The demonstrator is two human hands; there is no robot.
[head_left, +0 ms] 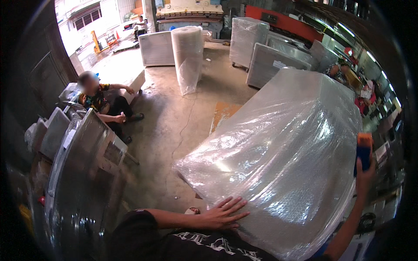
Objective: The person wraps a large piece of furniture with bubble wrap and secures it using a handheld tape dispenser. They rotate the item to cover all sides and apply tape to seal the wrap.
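Observation:
A large boxy item wrapped in clear bubble wrap fills the right half of the head view. My left hand lies on its near edge with fingers spread, pressing on the film and holding nothing. At the far right, my right hand is raised beside the wrapped item, fingers closed round a blue-and-orange hand-held block. Its exact kind is too blurred to tell. Loose film hangs in folds over the item's sides, hiding what is inside.
A tall bubble wrap roll stands on the concrete floor. Wrapped panels and cabinets stand behind. At left, a person sits near leaning metal panels. A flat brown sheet lies beside the wrapped item. People are at far right.

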